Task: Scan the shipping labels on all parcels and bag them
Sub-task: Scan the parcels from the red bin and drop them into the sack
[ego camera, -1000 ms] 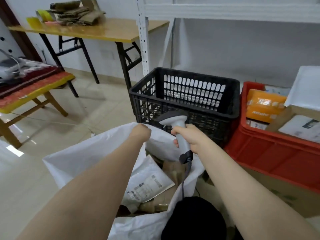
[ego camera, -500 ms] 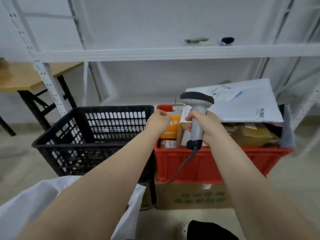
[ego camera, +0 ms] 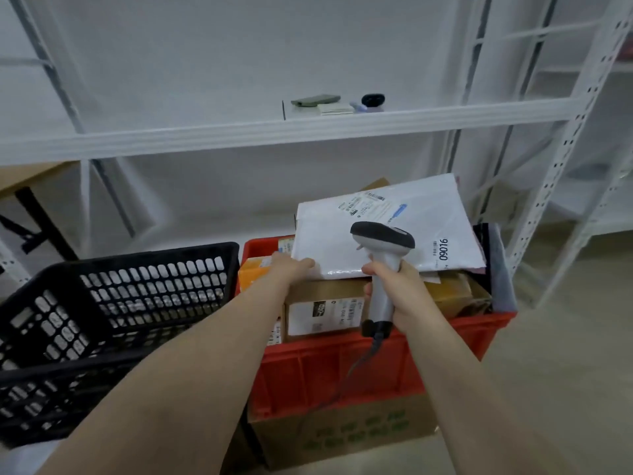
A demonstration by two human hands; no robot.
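Note:
A red crate (ego camera: 342, 365) holds several parcels. On top lies a large white mailer (ego camera: 342, 234) with a printed label (ego camera: 364, 202) at its far side. My left hand (ego camera: 291, 269) is at the mailer's near-left corner, thumb on its edge and fingers hidden beneath. Below the mailer sit a brown box with a white label (ego camera: 325, 310) and an orange parcel (ego camera: 253, 272). My right hand (ego camera: 397, 296) grips the handle of a grey barcode scanner (ego camera: 382, 238), held upright over the mailer's near edge, its cable hanging down the crate's front.
A black slatted crate (ego camera: 102, 303) stands left of the red one. The red crate rests on a cardboard box (ego camera: 342, 437). White metal shelving (ego camera: 274, 132) spans above, with small items (ego camera: 337, 104) on it; an upright (ego camera: 548, 200) stands at the right. A table (ego camera: 20, 176) is at far left.
My view swung from the white bag on the floor to the red crate. My left hand let go of the bag and reached the white mailer's corner. The scanner stayed in my right hand.

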